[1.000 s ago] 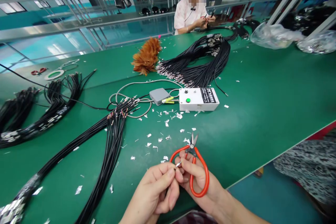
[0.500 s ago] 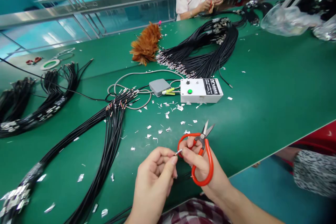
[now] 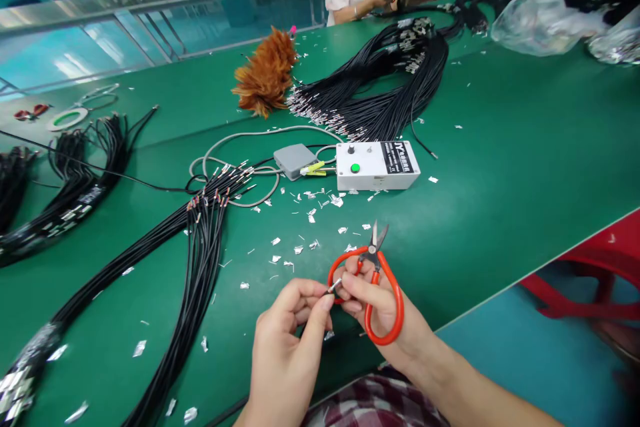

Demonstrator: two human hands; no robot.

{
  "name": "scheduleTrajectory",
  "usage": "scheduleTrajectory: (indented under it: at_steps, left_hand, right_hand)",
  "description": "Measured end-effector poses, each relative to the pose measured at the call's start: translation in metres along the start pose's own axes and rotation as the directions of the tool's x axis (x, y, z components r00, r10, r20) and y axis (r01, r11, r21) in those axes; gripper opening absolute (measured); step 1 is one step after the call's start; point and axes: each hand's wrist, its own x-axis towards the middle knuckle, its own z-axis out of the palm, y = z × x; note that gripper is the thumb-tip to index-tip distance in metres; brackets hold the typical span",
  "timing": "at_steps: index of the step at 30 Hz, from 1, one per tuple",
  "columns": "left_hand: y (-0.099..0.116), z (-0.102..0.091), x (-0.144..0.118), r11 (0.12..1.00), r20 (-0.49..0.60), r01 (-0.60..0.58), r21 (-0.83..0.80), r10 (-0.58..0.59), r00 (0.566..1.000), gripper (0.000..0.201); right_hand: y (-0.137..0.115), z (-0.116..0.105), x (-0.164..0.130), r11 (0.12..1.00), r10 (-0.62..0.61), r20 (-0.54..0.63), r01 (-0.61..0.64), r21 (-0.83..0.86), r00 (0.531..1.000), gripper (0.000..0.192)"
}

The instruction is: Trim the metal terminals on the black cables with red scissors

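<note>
- We are risking a dropped or bent cable end (image 3: 334,285), we judge, because the pinch on it is so small, and the scissor blades (image 3: 376,240) are standing apart close to our fingers.
- We are pinching that metal-tipped cable end with our left hand (image 3: 290,340), thumb and forefinger closed on it just above the tabletop (image 3: 500,167).
- We are gripping the red scissors (image 3: 373,293) in our right hand (image 3: 385,310), fingers through the loops, fingertips touching the same tip.

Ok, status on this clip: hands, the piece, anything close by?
Left hand pinching a small metal cable tip. Right hand holds red scissors, blades slightly apart, also pinching the tip. Foil scraps and black cable bundle nearby.
</note>
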Motion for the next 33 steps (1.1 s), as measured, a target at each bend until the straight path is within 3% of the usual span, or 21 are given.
scheduleTrajectory:
  at_steps: [8, 11, 14, 16, 18, 20, 22, 24, 29, 33]
  left_hand:
    - [-0.006, 0.001, 0.002, 0.998, -0.038, -0.007, 0.057, 0.009, 0.999, 0.010]
    - [-0.008, 0.001, 0.004, 0.999, 0.005, 0.020, 0.027, -0.020, 1.000, 0.014]
    - [-0.008, -0.002, 0.009, 0.982, 0.086, 0.159, -0.106, -0.150, 0.985, 0.018]
    - [-0.007, -0.006, 0.014, 0.924, 0.202, 0.293, -0.246, -0.247, 0.948, 0.019]
    - [-0.007, -0.010, 0.021, 0.816, 0.362, 0.440, -0.375, -0.308, 0.880, 0.019]
    - [-0.008, -0.013, 0.026, 0.697, 0.512, 0.564, -0.442, -0.321, 0.797, 0.020]
    - [-0.009, -0.016, 0.029, 0.633, 0.585, 0.621, -0.463, -0.309, 0.750, 0.020]
    - [-0.009, -0.017, 0.029, 0.660, 0.567, 0.598, -0.455, -0.303, 0.766, 0.020]
    - [-0.003, -0.014, 0.021, 0.875, 0.345, 0.379, -0.303, -0.270, 0.899, 0.019]
    - [0.001, -0.010, 0.015, 0.947, 0.238, 0.255, -0.193, -0.207, 0.949, 0.023]
  right_hand:
    - [-0.003, 0.008, 0.000, 0.973, -0.113, -0.070, 0.096, -0.209, 0.991, 0.024]
    - [-0.007, 0.009, 0.001, 0.922, -0.208, 0.010, 0.199, -0.331, 0.978, 0.022]
    - [-0.013, 0.008, 0.002, 0.841, -0.262, 0.108, 0.282, -0.462, 0.959, 0.019]
    - [-0.017, 0.006, 0.003, 0.798, -0.257, 0.156, 0.301, -0.523, 0.954, 0.017]
    - [-0.020, 0.004, 0.005, 0.784, -0.229, 0.195, 0.300, -0.543, 0.954, 0.017]
    - [-0.022, 0.003, 0.007, 0.789, -0.205, 0.227, 0.298, -0.537, 0.952, 0.018]
    - [-0.023, 0.002, 0.008, 0.794, -0.193, 0.237, 0.294, -0.532, 0.952, 0.019]
    - [-0.023, 0.002, 0.010, 0.798, -0.191, 0.234, 0.290, -0.528, 0.953, 0.019]
    - [-0.026, 0.002, 0.010, 0.844, -0.137, 0.196, 0.218, -0.490, 0.971, 0.022]
    - [-0.027, 0.003, 0.009, 0.902, -0.060, 0.158, 0.121, -0.414, 0.986, 0.027]
